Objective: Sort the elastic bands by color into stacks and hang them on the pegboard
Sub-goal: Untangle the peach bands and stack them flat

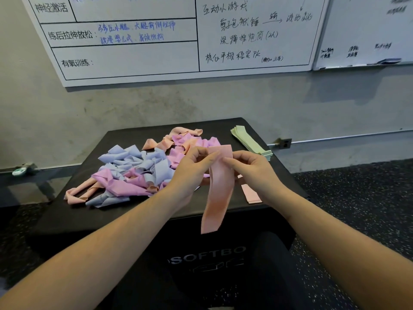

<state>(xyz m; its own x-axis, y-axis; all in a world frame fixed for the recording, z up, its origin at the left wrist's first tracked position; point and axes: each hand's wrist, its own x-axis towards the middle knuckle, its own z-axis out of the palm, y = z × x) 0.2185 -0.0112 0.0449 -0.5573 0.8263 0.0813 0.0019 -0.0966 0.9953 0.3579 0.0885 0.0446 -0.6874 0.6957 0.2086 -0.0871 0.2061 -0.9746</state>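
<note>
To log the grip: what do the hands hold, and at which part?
Both the left hand and the right hand pinch one flat salmon-pink elastic band at its top end; the rest hangs down.

This looks like a gym or fitness studio. A whiteboard [138,41] on the bare concrete wall [156,106] carries printed headings for nerve activation, post-workout stretching and aerobic training, with handwritten exercises and games beside them. The floor [362,198] is black speckled rubber, and the work surface is a black padded plyo box [201,253] marked "SOFTBO".
</note>
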